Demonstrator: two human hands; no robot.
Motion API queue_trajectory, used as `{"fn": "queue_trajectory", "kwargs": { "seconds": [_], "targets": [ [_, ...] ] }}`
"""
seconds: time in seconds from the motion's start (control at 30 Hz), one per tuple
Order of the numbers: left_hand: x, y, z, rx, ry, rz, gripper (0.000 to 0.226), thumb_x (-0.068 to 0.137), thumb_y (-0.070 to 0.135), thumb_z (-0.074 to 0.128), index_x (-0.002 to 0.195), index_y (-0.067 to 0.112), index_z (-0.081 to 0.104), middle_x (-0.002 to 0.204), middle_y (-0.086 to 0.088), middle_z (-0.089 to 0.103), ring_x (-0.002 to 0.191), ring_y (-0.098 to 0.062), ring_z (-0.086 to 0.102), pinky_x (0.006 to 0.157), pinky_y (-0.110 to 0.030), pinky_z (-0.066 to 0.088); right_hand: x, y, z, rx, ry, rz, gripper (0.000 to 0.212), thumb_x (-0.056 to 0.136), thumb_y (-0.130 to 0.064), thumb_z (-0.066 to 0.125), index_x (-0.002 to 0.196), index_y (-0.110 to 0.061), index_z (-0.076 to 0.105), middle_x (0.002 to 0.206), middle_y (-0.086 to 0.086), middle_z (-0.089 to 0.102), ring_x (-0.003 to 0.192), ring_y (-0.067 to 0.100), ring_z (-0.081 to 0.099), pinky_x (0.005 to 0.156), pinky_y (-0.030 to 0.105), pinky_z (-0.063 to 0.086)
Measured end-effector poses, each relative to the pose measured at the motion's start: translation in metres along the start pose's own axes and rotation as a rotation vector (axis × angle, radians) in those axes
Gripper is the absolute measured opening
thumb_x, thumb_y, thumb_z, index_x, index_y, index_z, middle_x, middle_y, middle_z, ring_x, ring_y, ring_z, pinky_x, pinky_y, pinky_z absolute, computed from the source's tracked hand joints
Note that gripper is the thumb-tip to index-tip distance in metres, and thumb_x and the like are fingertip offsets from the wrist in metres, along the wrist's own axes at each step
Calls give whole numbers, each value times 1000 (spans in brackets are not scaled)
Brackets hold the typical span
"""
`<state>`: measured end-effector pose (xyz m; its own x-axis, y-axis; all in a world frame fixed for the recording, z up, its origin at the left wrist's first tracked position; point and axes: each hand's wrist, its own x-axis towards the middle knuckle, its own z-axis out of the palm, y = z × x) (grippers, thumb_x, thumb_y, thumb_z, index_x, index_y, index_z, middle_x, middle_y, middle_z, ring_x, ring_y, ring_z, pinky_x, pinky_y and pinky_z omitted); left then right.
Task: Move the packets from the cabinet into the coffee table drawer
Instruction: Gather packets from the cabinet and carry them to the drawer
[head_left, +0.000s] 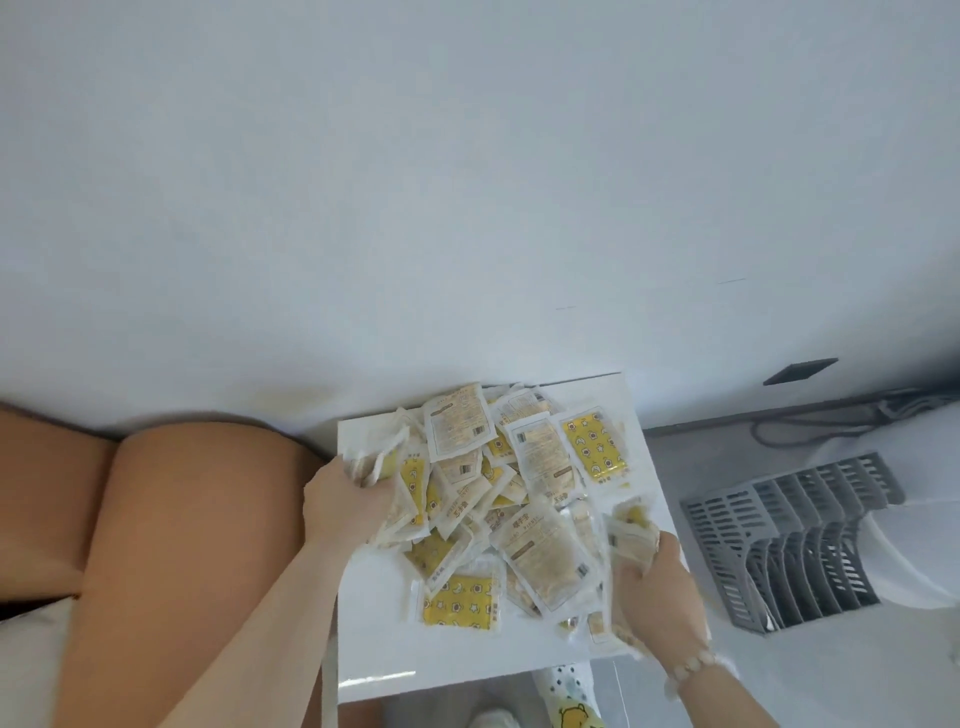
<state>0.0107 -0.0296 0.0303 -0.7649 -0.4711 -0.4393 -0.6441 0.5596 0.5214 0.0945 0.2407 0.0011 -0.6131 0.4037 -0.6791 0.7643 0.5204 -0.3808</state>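
Observation:
Several small yellow-and-white packets (524, 499) lie heaped on a white flat surface (467, 660), cabinet top or drawer I cannot tell. At the heap's left edge my left hand (343, 499) grips a bunch of packets (379, 457). My right hand (657, 592), with a bead bracelet on the wrist, grips another bunch (631, 530) at the heap's right edge. Some packets show a yellow printed face (595, 449), others a pale label side.
A brown cushioned seat (171, 519) sits to the left, against a white wall (467, 208). A grey slatted rack (795, 535) lies on the grey floor at right, with a cable (810, 423) behind it and a white rounded object (914, 499) beside it.

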Motion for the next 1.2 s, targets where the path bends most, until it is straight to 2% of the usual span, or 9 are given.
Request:
{"fn": "queue_trajectory", "kwargs": {
  "seconds": [0.2,0.27,0.5,0.57,0.63,0.73,0.8,1.0,1.2],
  "targets": [
    [-64,42,-21,-196,-194,-32,31,77,20,76,87,6,50,81,-1,51,82,-23,51,65,-27,38,-50,-37,-41,428,-94,15,11,88,-4,52,95,-13,54,80,-1,57,71,14,54,55,26,42],
    [-75,60,-28,-233,-230,-2,33,78,20,75,94,5,51,88,-4,54,86,-23,52,71,-28,39,-62,-43,-60,519,-70,3,13,89,-5,55,99,-13,55,82,-2,58,78,18,56,62,29,45],
    [-130,113,-44,-408,-362,100,28,81,13,72,72,15,45,73,-1,49,66,-15,48,69,-28,37,-108,-36,-121,842,51,47,17,90,-6,58,105,-14,55,106,8,62,96,26,58,88,41,50],
    [-146,126,-43,-436,-408,132,26,80,16,73,95,8,53,90,-6,58,85,-22,56,79,-31,40,-123,-30,-135,907,94,40,18,91,-5,57,106,-14,56,105,6,62,96,24,58,87,40,50],
    [-163,136,-39,-403,-485,174,51,78,21,76,117,1,51,112,-10,58,105,-28,56,83,-33,42,-138,-21,-147,976,123,28,19,92,-4,56,108,-14,56,101,3,61,93,22,57,79,35,49],
    [-188,150,-29,-364,-587,237,20,81,16,73,83,14,53,84,0,56,84,-22,56,65,-27,39,-157,-3,-162,1025,152,39,15,93,-4,55,103,-15,57,103,3,63,94,22,58,79,36,50],
    [-213,163,-23,-353,-664,283,30,81,14,72,71,19,45,75,5,50,77,-20,51,63,-27,36,-168,9,-174,1043,179,42,15,93,-4,55,102,-16,57,108,4,63,102,24,59,90,40,49],
    [-282,194,13,-298,-900,395,14,81,10,71,75,15,59,69,8,65,69,-8,57,57,-18,36,-202,66,-215,1149,284,71,15,94,-6,55,107,-11,57,107,5,62,109,27,59,92,39,49],
    [-357,211,56,-153,-1084,468,17,79,5,71,95,7,67,91,-9,72,82,-24,69,75,-33,55,-242,144,-244,1295,385,127,10,94,-9,55,103,-13,54,98,1,60,96,21,59,86,34,50]
  ]
}}
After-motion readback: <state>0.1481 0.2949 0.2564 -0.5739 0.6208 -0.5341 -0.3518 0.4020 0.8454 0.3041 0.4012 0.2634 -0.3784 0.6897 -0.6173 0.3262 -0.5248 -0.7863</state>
